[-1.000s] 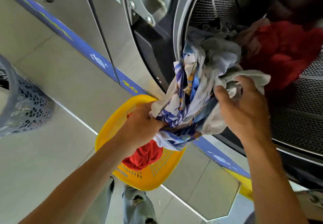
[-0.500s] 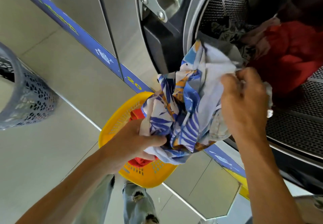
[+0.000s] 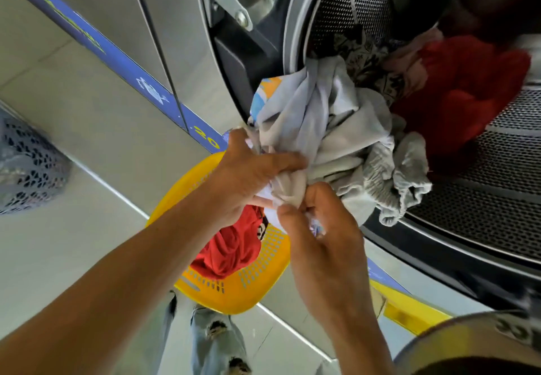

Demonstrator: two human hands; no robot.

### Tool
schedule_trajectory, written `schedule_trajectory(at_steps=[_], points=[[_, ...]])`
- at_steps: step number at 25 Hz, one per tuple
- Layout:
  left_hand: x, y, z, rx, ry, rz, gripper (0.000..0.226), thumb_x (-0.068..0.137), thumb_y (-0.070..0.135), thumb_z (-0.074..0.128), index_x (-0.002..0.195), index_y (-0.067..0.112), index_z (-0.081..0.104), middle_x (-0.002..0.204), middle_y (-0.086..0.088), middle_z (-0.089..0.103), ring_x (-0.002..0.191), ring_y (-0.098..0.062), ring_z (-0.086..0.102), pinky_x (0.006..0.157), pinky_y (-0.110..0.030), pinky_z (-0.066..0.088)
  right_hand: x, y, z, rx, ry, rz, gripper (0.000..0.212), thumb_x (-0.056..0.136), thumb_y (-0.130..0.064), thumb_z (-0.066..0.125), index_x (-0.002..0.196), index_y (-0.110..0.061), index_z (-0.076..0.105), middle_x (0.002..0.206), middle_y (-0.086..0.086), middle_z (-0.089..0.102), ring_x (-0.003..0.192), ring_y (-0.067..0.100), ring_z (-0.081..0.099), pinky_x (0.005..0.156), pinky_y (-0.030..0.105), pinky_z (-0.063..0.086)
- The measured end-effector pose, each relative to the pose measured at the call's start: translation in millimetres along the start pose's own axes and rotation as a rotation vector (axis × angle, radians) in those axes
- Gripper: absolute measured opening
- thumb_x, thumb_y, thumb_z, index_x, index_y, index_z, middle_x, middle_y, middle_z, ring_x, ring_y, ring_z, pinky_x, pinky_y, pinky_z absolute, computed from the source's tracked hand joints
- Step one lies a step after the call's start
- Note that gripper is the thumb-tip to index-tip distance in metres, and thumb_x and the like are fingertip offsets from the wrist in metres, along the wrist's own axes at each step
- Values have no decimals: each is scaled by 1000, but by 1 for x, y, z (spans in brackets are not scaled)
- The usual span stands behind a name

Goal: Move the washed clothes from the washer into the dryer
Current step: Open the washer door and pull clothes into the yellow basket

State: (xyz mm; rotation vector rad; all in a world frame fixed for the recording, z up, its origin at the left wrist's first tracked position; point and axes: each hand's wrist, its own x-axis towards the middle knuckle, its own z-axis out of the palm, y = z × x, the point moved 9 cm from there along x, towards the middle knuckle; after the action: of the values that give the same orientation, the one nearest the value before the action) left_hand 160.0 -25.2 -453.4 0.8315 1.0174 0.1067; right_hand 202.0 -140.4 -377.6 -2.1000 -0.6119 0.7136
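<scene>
Clothes: a pale bundle (image 3: 328, 129) hangs out of the washer drum (image 3: 497, 187), above a yellow basket (image 3: 234, 295).
Hands: left hand (image 3: 248, 175) and right hand (image 3: 322, 237) both grip the bundle's near end, fingers curled into the cloth.
Hidden: the bundle's print is mostly folded inward; a red garment (image 3: 462, 91) and a dark patterned one (image 3: 369, 58) deeper in the drum are blurred.
Basket: another red garment (image 3: 231, 246) lies inside, partly behind the left arm.
Cut off: a grey basket (image 3: 26, 167), far left.
Room: steel machine fronts, blue strip (image 3: 123, 64), pale floor tiles (image 3: 58, 257).

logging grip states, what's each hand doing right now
Left hand: gripping the bunched pale grey-white cloth bundle.
Right hand: pinching the same bundle's lower end.
</scene>
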Motion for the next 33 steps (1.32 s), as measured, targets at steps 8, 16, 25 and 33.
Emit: schedule_trajectory(at_steps=[8, 16, 25, 33], points=[[0, -11, -45, 132, -56, 120, 48, 60, -1, 67, 105, 13, 68, 99, -24, 68, 85, -24, 63, 79, -50, 54, 87, 78, -89, -663, 3, -99, 57, 72, -62, 64, 117, -27, 58, 126, -4, 57, 118, 23, 56, 96, 43, 48], [2, -65, -95, 190, 59, 145, 37, 61, 2, 57, 96, 5, 67, 82, -10, 62, 77, -16, 55, 68, -33, 43, 56, 54, -34, -325, 292, -93, 62, 82, -40, 67, 138, -22, 49, 135, 4, 55, 121, 25, 55, 99, 40, 48], [25, -147, -130, 885, 65, 180, 61, 63, 27, 62, 124, 26, 56, 121, -6, 59, 117, -24, 56, 91, -39, 48, 12, 174, 132, -352, -365, 281, 56, 73, -56, 49, 119, -25, 53, 120, 7, 67, 118, 28, 60, 96, 44, 49], [48, -192, -109, 1255, 44, 355, 75, 77, 30, 73, 144, 40, 40, 159, -17, 14, 140, -47, 22, 105, -60, 36, 32, 195, 147, -613, -285, 173, 89, 82, -45, 65, 153, -46, 11, 156, 11, 23, 144, 31, 26, 114, 44, 24]])
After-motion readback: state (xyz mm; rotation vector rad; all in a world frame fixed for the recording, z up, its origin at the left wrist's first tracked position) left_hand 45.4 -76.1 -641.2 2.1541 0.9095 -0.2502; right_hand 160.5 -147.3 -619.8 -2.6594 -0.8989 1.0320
